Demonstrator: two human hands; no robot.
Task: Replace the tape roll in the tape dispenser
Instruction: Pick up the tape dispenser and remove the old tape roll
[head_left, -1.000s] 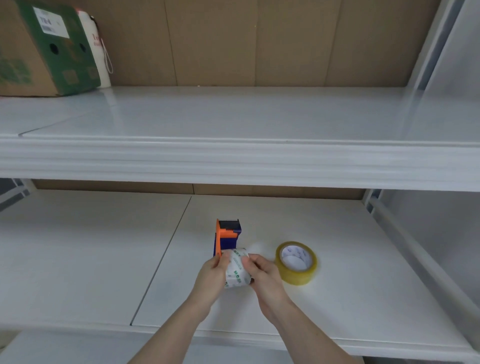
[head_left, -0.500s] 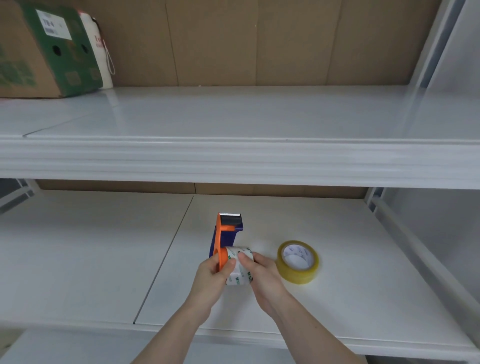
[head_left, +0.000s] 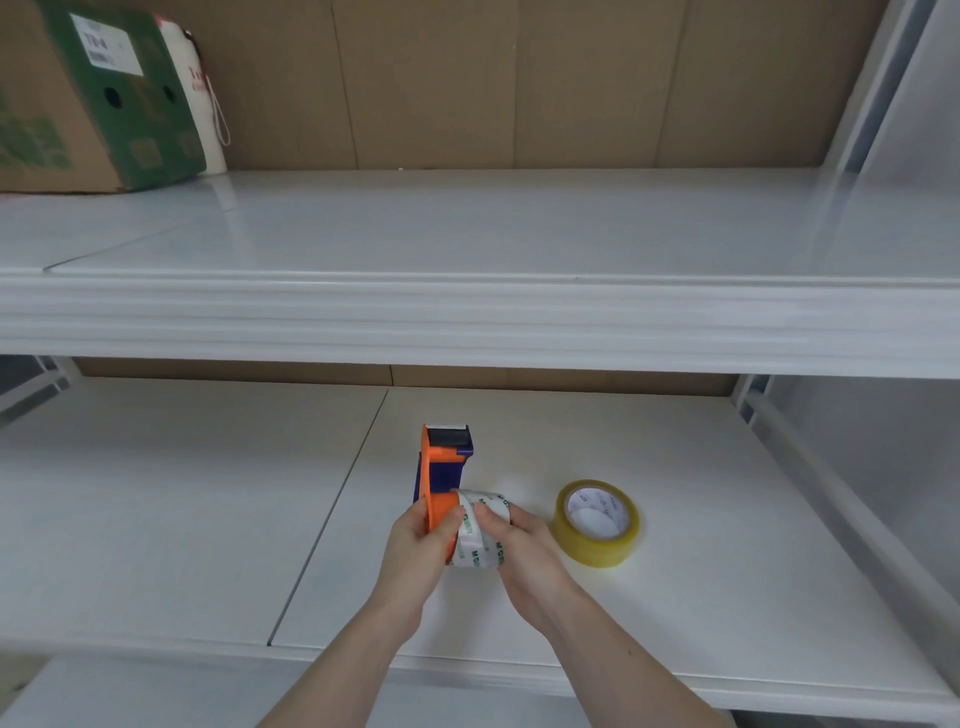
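Observation:
An orange and blue tape dispenser (head_left: 443, 470) stands upright over the lower shelf (head_left: 701, 597), its cutter end pointing away from me. My left hand (head_left: 415, 551) grips its orange rear part. A white roll core with green print (head_left: 480, 527) sits against the dispenser's right side, and my right hand (head_left: 524, 551) holds it with thumb and fingers. Whether the core is on the hub or just off it is hidden by my fingers. A yellowish tape roll (head_left: 597, 522) lies on the shelf to the right, apart from my hands.
The upper shelf (head_left: 467, 312) juts out above and in front of the work spot. On it at the far left stand a brown and green cardboard box (head_left: 93, 98) and a white bag (head_left: 195, 93). A white upright (head_left: 852, 519) bounds the lower shelf on the right.
The dispenser has been lifted and tilted upright, and both hands have shifted slightly left with the white core pressed against its side.

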